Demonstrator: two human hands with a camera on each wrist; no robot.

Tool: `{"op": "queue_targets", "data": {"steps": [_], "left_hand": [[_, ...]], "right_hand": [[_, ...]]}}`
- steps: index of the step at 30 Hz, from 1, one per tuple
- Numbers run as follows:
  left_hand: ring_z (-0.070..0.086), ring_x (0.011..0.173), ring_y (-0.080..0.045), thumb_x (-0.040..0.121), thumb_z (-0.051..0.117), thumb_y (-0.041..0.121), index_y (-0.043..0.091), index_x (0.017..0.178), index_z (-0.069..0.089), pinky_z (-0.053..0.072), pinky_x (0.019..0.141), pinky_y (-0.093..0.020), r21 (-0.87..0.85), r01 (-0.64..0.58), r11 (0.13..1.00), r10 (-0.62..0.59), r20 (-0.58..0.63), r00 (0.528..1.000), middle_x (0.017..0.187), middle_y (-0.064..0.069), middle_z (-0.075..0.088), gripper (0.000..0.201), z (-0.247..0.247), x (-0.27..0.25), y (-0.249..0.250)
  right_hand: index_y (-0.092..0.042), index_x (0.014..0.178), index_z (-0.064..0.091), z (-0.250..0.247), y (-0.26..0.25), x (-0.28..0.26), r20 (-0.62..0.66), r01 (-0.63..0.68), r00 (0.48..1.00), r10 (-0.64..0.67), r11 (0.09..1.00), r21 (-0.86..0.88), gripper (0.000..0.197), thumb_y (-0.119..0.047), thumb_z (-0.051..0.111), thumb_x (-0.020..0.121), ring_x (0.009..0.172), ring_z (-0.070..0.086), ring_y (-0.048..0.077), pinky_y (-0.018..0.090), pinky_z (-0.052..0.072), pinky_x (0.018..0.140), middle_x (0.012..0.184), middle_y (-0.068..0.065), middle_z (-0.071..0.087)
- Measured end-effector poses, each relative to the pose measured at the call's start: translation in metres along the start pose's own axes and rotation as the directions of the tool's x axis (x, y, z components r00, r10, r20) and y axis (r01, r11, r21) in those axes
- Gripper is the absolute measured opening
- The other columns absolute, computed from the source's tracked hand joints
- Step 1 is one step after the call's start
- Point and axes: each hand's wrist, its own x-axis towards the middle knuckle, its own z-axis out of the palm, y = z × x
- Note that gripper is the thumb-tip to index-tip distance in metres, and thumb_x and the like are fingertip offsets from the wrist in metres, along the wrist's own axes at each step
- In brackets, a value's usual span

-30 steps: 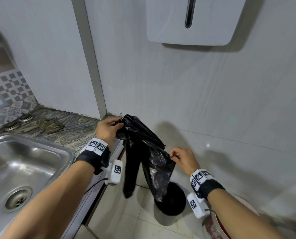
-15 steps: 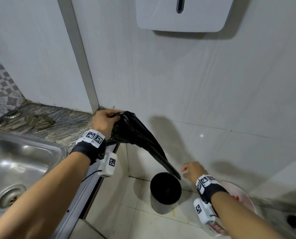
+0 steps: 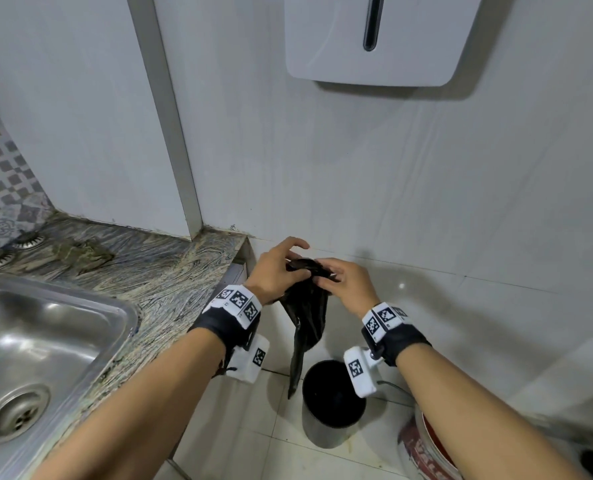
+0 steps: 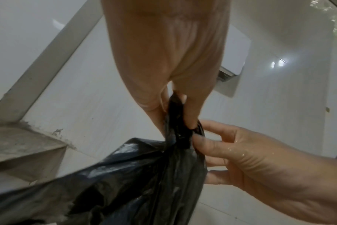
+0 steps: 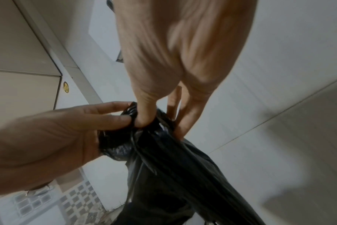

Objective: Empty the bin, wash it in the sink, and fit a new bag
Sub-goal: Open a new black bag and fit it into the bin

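Sink sits at the far left, sunk into the counter, with its drain down near the bottom left edge. A crumpled brownish rag lies near the counter's back edge, close to two round metal strainers. Just past the counter's right-hand corner your left hand has thumb and fingers pinched on the bunched top of the black bag, and your right hand is right up against it, fingers clamped on the same gathered top. From the wrist views you can see both thumbs pressed into the plastic, and the right hand looks wet. The rest of the bag hangs down loose, its tail dangling just beside the black bin, which stands upright on the floor tiles below your hands. Right of the bin there's a white bucket with red on it, half cut off. White dispenser up on the wall.
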Motion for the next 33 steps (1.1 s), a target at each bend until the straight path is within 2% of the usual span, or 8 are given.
{"op": "queue_targets", "data": {"steps": [4,9,12,17,20,23,26,33], "left_hand": [[0.067,0.104,-0.018,0.082,0.078,0.016,0.028,0.126,0.057,0.055,0.093,-0.035,-0.231,0.063,0.971,-0.065,-0.003,0.998,0.113,-0.005,0.066,0.050,-0.011,-0.014,-0.024],[0.049,0.121,-0.017,0.079,0.081,0.022,0.034,0.142,0.045,0.040,0.099,-0.029,0.001,0.294,0.956,-0.291,0.156,0.944,0.130,0.000,0.053,0.074,0.000,-0.039,-0.094],[0.061,0.114,-0.016,0.081,0.076,0.013,0.030,0.136,0.055,0.042,0.094,-0.019,0.121,0.305,0.945,-0.326,0.227,0.918,0.118,-0.001,0.066,0.062,0.028,-0.045,-0.122],[0.069,0.102,-0.023,0.074,0.079,0.020,0.045,0.107,0.067,0.053,0.097,-0.039,-0.153,0.385,0.910,-0.360,0.168,0.918,0.109,-0.010,0.073,0.043,0.075,-0.032,-0.128],[0.068,0.095,-0.027,0.087,0.068,0.001,0.022,0.120,0.063,0.057,0.080,-0.035,-0.370,0.468,0.802,-0.443,0.156,0.883,0.112,-0.015,0.068,0.040,0.100,-0.022,-0.117],[0.069,0.070,-0.010,0.090,0.059,-0.008,0.011,0.122,0.060,0.057,0.064,-0.023,-0.466,0.508,0.724,-0.517,0.120,0.847,0.098,-0.009,0.068,0.037,0.133,-0.018,-0.128],[0.069,0.068,-0.005,0.090,0.057,-0.011,0.009,0.120,0.061,0.057,0.065,-0.018,-0.501,0.534,0.681,-0.567,0.099,0.817,0.096,-0.004,0.069,0.036,0.169,-0.015,-0.153],[0.063,0.094,-0.029,0.090,0.059,-0.010,0.007,0.118,0.064,0.050,0.092,-0.048,-0.492,0.610,0.621,-0.639,0.133,0.757,0.111,-0.018,0.068,0.033,0.258,-0.008,-0.257]], "right_hand": [[-0.017,0.103,0.075,0.002,0.007,-0.004,-0.128,-0.036,0.991,0.028,0.997,-0.062,0.024,-0.006,0.075,0.082,0.085,0.064,-0.014,0.017,0.051,0.088,0.091,-0.014,0.071],[-0.016,0.102,0.075,-0.007,0.014,-0.015,-0.150,-0.067,0.987,0.054,0.994,-0.089,0.023,-0.003,0.073,0.083,0.085,0.061,-0.019,0.001,0.042,0.081,0.092,-0.015,0.070],[-0.018,0.099,0.076,-0.019,0.020,-0.024,-0.193,-0.078,0.979,0.062,0.994,-0.074,0.024,-0.001,0.072,0.083,0.088,0.066,-0.011,0.005,0.045,0.084,0.093,-0.014,0.073],[-0.021,0.097,0.075,-0.043,0.050,-0.042,-0.300,-0.137,0.947,0.111,0.989,-0.064,0.027,0.001,0.074,0.080,0.080,0.065,-0.012,0.007,0.047,0.083,0.088,-0.016,0.072],[-0.026,0.093,0.072,-0.052,0.081,-0.049,-0.361,-0.175,0.921,0.149,0.984,-0.040,0.032,0.003,0.074,0.079,0.076,0.064,-0.013,0.006,0.047,0.080,0.086,-0.015,0.071],[-0.019,0.096,0.075,-0.055,0.120,-0.055,-0.357,-0.213,0.916,0.185,0.976,-0.040,0.029,0.005,0.073,0.079,0.075,0.064,-0.013,0.006,0.048,0.080,0.086,-0.012,0.071],[-0.016,0.098,0.075,-0.050,0.168,-0.061,-0.339,-0.215,0.923,0.182,0.975,-0.061,0.027,0.004,0.073,0.080,0.077,0.064,-0.012,0.006,0.048,0.079,0.087,-0.016,0.071],[-0.015,0.100,0.076,-0.010,0.305,-0.079,-0.323,-0.283,0.914,0.244,0.955,-0.082,0.023,0.000,0.072,0.083,0.079,0.065,-0.010,0.005,0.047,0.078,0.088,-0.013,0.072]]}}
